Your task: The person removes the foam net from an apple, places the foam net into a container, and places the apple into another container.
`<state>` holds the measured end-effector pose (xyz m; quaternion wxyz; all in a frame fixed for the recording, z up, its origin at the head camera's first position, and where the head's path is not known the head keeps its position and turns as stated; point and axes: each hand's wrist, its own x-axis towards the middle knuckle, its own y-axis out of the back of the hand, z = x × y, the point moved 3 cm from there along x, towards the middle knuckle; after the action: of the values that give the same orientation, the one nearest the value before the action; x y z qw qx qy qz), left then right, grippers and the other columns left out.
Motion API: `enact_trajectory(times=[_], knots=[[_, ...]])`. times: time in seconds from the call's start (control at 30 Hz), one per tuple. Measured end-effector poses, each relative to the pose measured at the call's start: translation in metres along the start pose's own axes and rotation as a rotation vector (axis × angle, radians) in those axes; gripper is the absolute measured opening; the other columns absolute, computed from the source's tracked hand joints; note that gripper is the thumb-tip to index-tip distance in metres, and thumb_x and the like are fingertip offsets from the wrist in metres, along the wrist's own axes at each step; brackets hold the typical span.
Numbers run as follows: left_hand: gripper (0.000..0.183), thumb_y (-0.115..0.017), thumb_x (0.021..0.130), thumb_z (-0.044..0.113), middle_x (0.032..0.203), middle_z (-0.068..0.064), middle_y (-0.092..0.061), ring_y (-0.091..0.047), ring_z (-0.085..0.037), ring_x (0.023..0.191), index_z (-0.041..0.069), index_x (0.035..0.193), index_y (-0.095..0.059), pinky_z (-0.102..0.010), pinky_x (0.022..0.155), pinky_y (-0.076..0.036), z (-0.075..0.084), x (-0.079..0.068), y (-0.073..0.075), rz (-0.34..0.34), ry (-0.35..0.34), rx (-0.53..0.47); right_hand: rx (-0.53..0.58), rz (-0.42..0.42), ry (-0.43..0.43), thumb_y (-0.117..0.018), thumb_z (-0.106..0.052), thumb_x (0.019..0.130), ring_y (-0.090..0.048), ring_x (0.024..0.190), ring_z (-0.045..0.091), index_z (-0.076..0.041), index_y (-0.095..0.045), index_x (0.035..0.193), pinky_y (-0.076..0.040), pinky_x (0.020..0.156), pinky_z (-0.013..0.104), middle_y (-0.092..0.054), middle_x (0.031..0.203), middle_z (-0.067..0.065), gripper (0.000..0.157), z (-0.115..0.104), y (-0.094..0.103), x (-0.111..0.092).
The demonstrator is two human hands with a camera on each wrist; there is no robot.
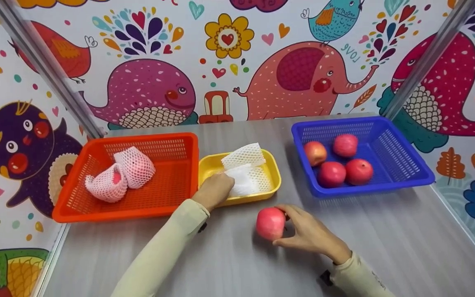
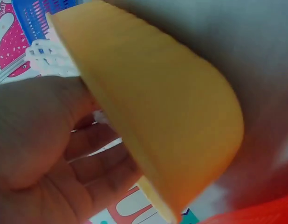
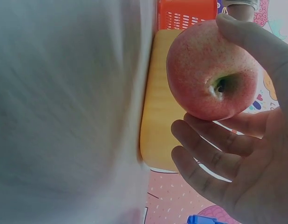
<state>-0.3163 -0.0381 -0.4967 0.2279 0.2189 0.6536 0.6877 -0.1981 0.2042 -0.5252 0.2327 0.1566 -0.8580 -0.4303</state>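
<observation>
In the head view my right hand (image 1: 309, 233) grips a red apple (image 1: 270, 223) between thumb and fingers, in front of the yellow basket (image 1: 276, 181). The apple's stem hollow faces the right wrist camera. My left hand (image 1: 215, 190) reaches over the yellow basket's near left rim, beside the white foam nets (image 1: 243, 179) inside. In the left wrist view its fingers (image 2: 104, 172) bend in behind the rim, with a bit of white near them. The fingertips are hidden, so I cannot tell whether they pinch a net.
On the left, an orange-red basket (image 1: 179, 206) holds two apples in pinkish foam nets (image 1: 136, 167). A blue basket (image 1: 402, 183) at the right holds several bare apples (image 1: 359, 171). Patterned panels (image 1: 221, 82) stand behind the grey table (image 1: 229, 255) and along its sides.
</observation>
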Motion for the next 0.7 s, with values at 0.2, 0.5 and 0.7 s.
enact_trajectory(times=[0.2,0.5,0.7], knots=[[0.006,-0.063,0.088,-0.001,0.075,-0.009,-0.059,-0.057,-0.027,0.072,0.003,0.084,-0.065,-0.038,0.071,-0.052,-0.002,-0.006,0.017,-0.053,0.034,-0.061,0.003,0.009,0.002,-0.086,-0.054,0.071,-0.061,0.102,0.01,-0.008,-0.054,0.137,-0.053,0.084,0.036,-0.061,0.121,-0.003,0.087,-0.001,0.003,0.0],[0.022,-0.076,0.086,0.013,0.084,-0.01,-0.059,-0.053,-0.024,0.072,-0.001,0.101,-0.069,-0.035,0.071,-0.052,-0.004,-0.044,0.052,0.04,0.095,-0.094,0.002,0.017,0.008,-0.087,-0.053,0.069,-0.06,0.102,0.01,-0.009,-0.055,0.136,-0.054,0.083,0.036,-0.061,0.121,-0.003,0.086,-0.001,0.006,0.001],[0.021,-0.077,0.084,0.011,0.084,-0.012,-0.061,-0.057,-0.025,0.07,-0.002,0.097,-0.068,-0.038,0.068,-0.054,0.001,-0.079,0.059,0.218,0.057,-0.106,0.008,0.012,0.004,-0.086,-0.055,0.07,-0.06,0.103,0.009,-0.01,-0.055,0.136,-0.053,0.084,0.036,-0.06,0.123,-0.003,0.085,-0.004,0.006,-0.002]])
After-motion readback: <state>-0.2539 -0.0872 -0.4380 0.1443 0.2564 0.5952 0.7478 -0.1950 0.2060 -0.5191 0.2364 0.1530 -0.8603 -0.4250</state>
